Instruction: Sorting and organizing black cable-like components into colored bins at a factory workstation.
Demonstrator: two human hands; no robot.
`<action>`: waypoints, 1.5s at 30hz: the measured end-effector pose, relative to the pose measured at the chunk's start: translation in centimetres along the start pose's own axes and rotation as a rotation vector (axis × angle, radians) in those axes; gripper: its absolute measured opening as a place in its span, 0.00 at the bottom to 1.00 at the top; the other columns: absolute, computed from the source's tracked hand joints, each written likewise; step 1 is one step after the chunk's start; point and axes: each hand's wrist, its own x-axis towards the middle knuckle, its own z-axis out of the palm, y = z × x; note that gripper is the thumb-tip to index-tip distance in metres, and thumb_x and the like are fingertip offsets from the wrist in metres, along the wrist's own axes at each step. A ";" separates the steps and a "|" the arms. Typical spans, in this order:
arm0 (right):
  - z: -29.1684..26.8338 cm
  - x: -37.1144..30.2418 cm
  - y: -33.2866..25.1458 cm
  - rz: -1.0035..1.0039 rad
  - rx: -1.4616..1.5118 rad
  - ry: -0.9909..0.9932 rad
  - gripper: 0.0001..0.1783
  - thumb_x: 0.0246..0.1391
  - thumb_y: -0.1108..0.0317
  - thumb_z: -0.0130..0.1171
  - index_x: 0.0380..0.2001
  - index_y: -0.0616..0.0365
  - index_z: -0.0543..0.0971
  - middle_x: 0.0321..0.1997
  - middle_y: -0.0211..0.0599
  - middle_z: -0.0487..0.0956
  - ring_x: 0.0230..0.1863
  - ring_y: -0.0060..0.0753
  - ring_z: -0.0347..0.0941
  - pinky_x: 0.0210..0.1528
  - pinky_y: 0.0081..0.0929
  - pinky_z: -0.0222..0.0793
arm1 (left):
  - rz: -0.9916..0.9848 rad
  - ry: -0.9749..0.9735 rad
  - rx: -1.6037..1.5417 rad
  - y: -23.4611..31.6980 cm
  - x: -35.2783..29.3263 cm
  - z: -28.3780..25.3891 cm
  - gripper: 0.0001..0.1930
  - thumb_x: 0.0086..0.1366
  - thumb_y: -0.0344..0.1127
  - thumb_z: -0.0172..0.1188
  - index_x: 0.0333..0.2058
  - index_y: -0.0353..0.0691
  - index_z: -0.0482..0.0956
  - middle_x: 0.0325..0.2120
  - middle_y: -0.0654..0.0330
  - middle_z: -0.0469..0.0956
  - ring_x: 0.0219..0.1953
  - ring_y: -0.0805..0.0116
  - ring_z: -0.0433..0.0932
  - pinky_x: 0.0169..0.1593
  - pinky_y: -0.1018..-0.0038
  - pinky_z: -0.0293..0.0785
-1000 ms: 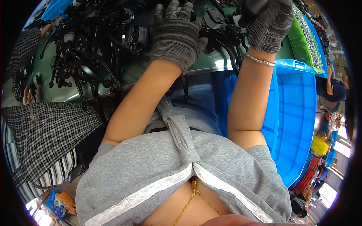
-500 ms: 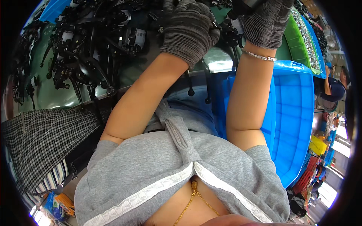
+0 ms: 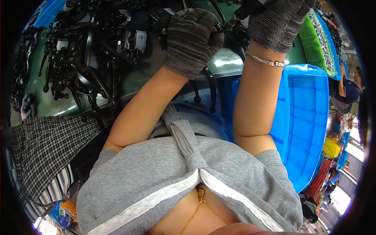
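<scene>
at the far left i see a checked cloth on a co-worker, and next to it, on the green table, a heap of black lever assemblies. in the middle, my left hand, in a grey knitted glove, is curled and closed on a black lever piece; two of its ball-ended arms hang over the table edge. to the right, my right hand, gloved also, is wrapped around a dark tool, which is near the lever piece; whether they touch, i cannot tell. further right are a blue crate and a green tray of small metal parts.
</scene>
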 end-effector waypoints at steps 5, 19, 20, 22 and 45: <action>-0.2 -0.6 -1.2 -0.089 -0.083 -0.035 0.25 0.66 0.42 0.58 0.53 0.49 0.78 0.26 0.28 0.82 0.22 0.18 0.79 0.23 0.14 0.77 | 0.002 -0.023 -0.011 2.0 -0.1 -1.8 0.17 0.51 0.32 0.71 0.42 0.43 0.83 0.38 0.55 0.82 0.40 0.54 0.82 0.46 0.60 0.80; 2.0 -0.9 -5.8 -0.117 -0.008 -0.073 0.29 0.64 0.37 0.58 0.44 0.56 0.77 0.25 0.34 0.82 0.21 0.22 0.79 0.22 0.19 0.79 | -0.013 0.065 -0.042 3.3 -0.1 -1.6 0.14 0.49 0.34 0.70 0.37 0.44 0.82 0.31 0.58 0.80 0.36 0.56 0.80 0.43 0.60 0.78; 2.3 -0.7 -5.9 -0.032 0.062 -0.138 0.30 0.64 0.37 0.58 0.42 0.57 0.77 0.24 0.35 0.82 0.21 0.23 0.79 0.21 0.20 0.79 | 0.025 0.076 0.009 3.3 -0.1 -1.6 0.14 0.49 0.34 0.71 0.36 0.44 0.82 0.31 0.58 0.80 0.36 0.55 0.80 0.44 0.59 0.78; 1.9 0.1 -3.6 -0.149 0.098 -0.175 0.30 0.64 0.37 0.57 0.41 0.58 0.77 0.24 0.36 0.82 0.20 0.24 0.80 0.22 0.20 0.79 | 0.022 0.075 0.026 3.0 -0.1 -1.4 0.14 0.48 0.35 0.71 0.35 0.44 0.82 0.31 0.58 0.80 0.36 0.55 0.80 0.44 0.59 0.77; 0.6 1.3 -3.3 -0.157 -0.016 -0.181 0.32 0.62 0.35 0.59 0.43 0.57 0.77 0.26 0.37 0.82 0.21 0.26 0.79 0.23 0.20 0.79 | -0.026 -0.058 0.157 -0.4 1.6 0.1 0.13 0.52 0.49 0.67 0.28 0.47 0.81 0.30 0.60 0.80 0.38 0.54 0.80 0.46 0.53 0.74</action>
